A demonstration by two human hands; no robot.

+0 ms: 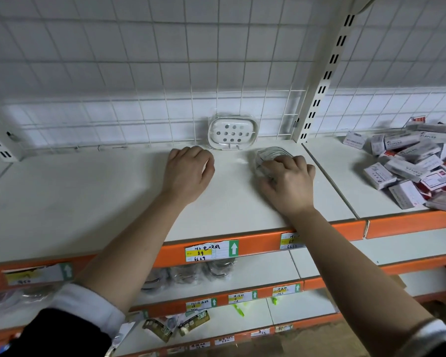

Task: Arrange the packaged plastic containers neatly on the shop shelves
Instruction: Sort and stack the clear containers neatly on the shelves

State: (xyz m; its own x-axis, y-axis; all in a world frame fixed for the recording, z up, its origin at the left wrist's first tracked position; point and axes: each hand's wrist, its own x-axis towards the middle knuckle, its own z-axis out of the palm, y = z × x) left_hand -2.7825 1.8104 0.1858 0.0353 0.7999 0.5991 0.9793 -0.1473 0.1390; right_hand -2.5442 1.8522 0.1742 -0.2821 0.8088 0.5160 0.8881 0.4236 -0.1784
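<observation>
One packaged clear plastic container point(232, 132) with a white perforated insert stands on edge against the wire grid at the back of the white shelf point(88, 197). A second clear packaged container point(269, 154) lies flat on the shelf to its right. My right hand point(286, 180) grips this second container from the near side, fingers curled over it. My left hand point(188, 171) rests on the shelf just left of the standing container, fingers curled under and holding nothing.
A heap of several small white and red boxes point(412, 161) covers the neighbouring shelf section at the right. A slotted upright post point(319, 91) divides the sections. Lower shelves hold bagged items point(191, 275) behind orange price rails point(258, 246).
</observation>
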